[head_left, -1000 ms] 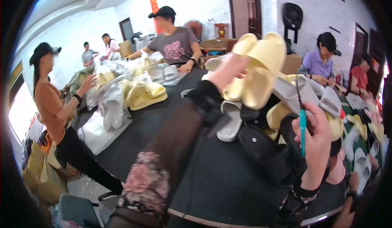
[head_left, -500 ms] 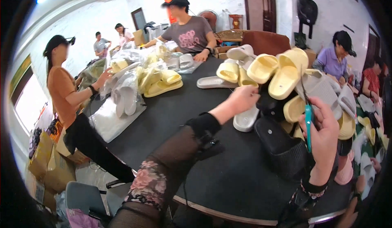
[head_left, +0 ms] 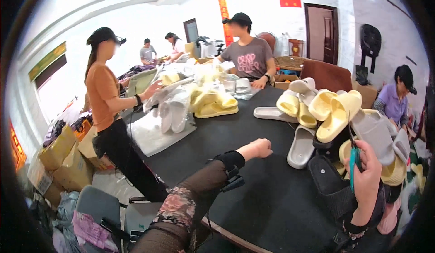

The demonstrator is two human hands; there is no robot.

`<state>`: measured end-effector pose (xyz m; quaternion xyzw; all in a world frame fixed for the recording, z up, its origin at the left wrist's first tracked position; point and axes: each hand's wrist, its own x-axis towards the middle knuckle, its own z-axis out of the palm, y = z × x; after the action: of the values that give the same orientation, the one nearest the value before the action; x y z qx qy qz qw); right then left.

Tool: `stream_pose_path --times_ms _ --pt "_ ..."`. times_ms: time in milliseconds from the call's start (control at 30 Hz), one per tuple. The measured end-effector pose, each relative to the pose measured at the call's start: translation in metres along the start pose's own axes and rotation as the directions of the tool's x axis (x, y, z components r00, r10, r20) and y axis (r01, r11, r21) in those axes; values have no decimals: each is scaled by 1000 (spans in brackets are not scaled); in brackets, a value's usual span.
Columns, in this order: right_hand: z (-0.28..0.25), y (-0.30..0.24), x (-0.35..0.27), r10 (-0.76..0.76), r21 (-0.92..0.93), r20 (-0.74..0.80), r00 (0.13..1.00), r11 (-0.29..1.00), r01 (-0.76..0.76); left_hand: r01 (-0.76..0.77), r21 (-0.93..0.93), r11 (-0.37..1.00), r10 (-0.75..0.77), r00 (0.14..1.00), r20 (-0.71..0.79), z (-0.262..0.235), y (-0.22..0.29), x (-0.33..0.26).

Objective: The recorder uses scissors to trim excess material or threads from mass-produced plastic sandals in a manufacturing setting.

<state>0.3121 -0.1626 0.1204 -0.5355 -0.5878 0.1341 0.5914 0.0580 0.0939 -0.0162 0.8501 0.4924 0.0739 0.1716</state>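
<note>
Scissors [head_left: 352,171] with teal handle are grasped in your right hand [head_left: 368,171], and their dark blades point up in front of the heap of slippers; whether the blades are parted, I cannot tell. Your left hand [head_left: 257,149] is above the black table [head_left: 253,203], apart from the heap, with the fingers folded inward; whether something small is inside them, I cannot tell.

The slippers lie on the right part of the table. On the upper side of this heap is a pale yellow slipper [head_left: 330,128]. A light grey slipper [head_left: 301,149] lies on the side nearer to your left hand, and a black slipper [head_left: 330,192] lies just beside your right hand. On the far left part of the table, more slippers are in clear plastic bags [head_left: 174,112]. Next to them stands a co-worker in orange shirt [head_left: 105,92].
</note>
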Motion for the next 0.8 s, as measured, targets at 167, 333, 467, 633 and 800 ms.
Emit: stream_pose_path --times_ms 167,333,467,633,800 --pt "9 -1 5 6 7 44 999 1000 -6 74 58 996 -77 995 66 -5 -5 -7" --pt "27 11 10 0 -22 88 996 1000 2 93 181 979 -105 993 54 -28 -6 5" --pt "86 41 3 258 318 337 905 874 -367 137 350 927 -110 989 -95 -51 -28 13" --pt "147 103 -29 395 577 418 818 580 -575 178 434 883 -103 976 -192 -60 -47 54" --pt "155 130 -37 435 603 384 814 550 -578 154 470 869 -19 960 -280 -57 -66 91"
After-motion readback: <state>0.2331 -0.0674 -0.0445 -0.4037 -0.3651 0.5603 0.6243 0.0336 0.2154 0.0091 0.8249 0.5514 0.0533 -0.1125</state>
